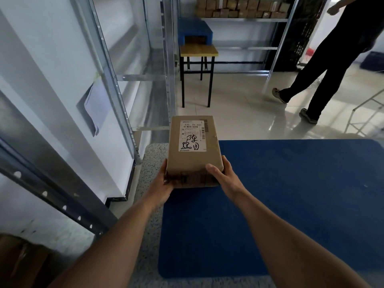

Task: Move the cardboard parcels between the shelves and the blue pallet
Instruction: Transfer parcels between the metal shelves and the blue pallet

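Observation:
I hold a brown cardboard parcel [194, 150] with a white shipping label and black handwriting on top. My left hand [164, 181] grips its near left corner and my right hand [223, 175] grips its near right corner, thumb on top. The parcel hangs over the left edge of the blue pallet [291, 194], which fills the lower right. The metal shelves [116, 84] stand to my left, their near levels bare. Several more cardboard parcels [241, 7] sit on a far shelf at the top.
A person in dark clothes [336, 59] walks across the tiled floor at the right. A small wooden-topped table [198, 50] with a blue block on it stands ahead. A sheet of paper [95, 109] hangs from the shelf post. A cardboard box [18, 260] lies at bottom left.

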